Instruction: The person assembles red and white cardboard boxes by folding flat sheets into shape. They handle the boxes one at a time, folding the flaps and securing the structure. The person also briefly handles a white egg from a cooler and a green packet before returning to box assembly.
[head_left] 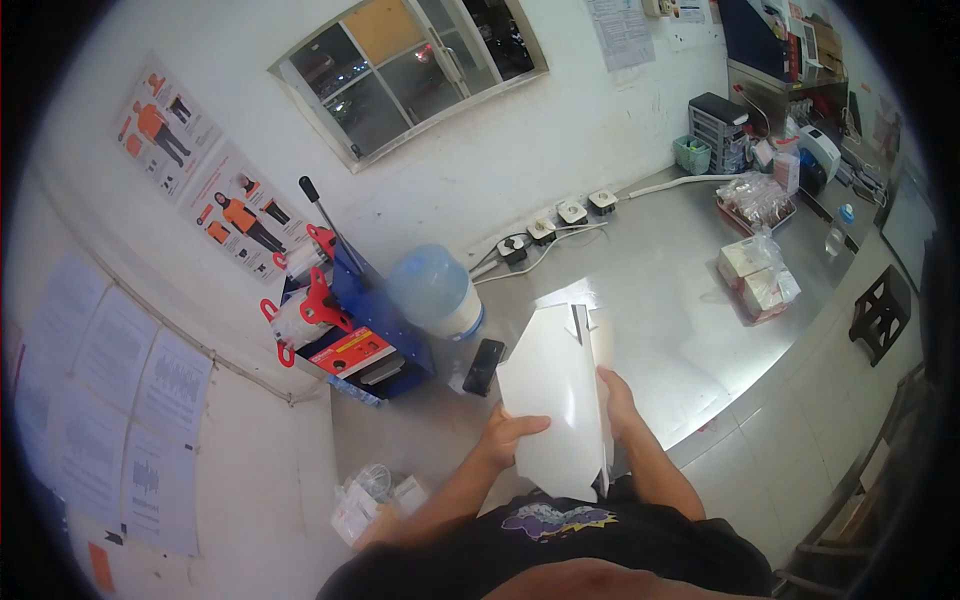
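A: Hands?
B: Left hand [508, 436] is gripping the sheets' [555, 400] left edge, fingers curled over the front. Right hand [618, 400] is pinching the right edge, mostly hidden behind.
A: Sheets?
B: White, flat, smooth, stiff-looking, angular outline. They're being held above the grey metal desk [660, 310], near the phone [484, 366].
A: Axis?
B: Long axis is running away from the person.

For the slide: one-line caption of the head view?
Both hands, left and right, hold a white sheet above a steel counter.

Drink-shop back room: steel counter [680, 300], cup sealer [345, 320] (blue), wall posters [200, 170].
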